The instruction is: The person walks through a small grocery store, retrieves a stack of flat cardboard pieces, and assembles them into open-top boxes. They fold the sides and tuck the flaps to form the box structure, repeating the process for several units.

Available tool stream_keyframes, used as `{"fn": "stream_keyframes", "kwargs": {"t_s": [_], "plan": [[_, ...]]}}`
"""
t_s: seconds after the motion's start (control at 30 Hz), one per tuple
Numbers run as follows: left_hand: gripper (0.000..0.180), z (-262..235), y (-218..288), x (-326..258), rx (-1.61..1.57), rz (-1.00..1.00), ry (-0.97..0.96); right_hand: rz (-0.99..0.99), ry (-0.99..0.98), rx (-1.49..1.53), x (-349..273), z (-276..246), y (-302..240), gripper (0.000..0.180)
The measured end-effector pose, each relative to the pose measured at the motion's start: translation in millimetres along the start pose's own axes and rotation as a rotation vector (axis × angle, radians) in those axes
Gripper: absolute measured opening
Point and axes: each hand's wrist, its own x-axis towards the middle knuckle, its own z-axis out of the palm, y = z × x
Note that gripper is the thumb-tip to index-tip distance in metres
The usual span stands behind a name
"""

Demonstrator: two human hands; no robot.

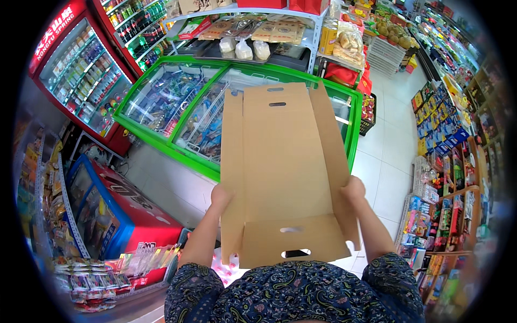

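A large brown cardboard box (285, 156), opened out with its long side flaps partly raised, stretches in front of my body. Oval handle slots are cut into its far and near ends. My left hand (221, 197) is closed on the left side flap. On the opposite edge, my right hand (353, 190) grips the right flap, with the fingers mostly hidden behind the cardboard. The box's near end lies close to my patterned dark blue top, and its far end overlaps the view of a green-framed chest freezer (177, 126).
Left of the freezer stands a red drinks fridge (81, 70); nearer is a red and blue freezer (126, 215). A metal shelf (242, 11) with packages rises behind. White floor tiles (379, 145) run along the right, beside shelves of small goods (447, 204).
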Motion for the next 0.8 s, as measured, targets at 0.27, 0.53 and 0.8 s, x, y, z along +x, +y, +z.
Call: {"fn": "stream_keyframes", "kwargs": {"t_s": [0.27,0.53,0.8], "plan": [[0.033,66,49,49,0.526,-0.075,0.100,-0.113,0.044,-0.204,-11,72,-62,0.032],[0.067,-9,23,-9,0.549,0.096,-0.166,-0.191,-0.135,-0.099,-98,14,-9,0.066],[0.062,16,67,38,0.713,0.168,-0.134,-0.150,-0.221,-0.160,-85,35,-53,0.035]]}}
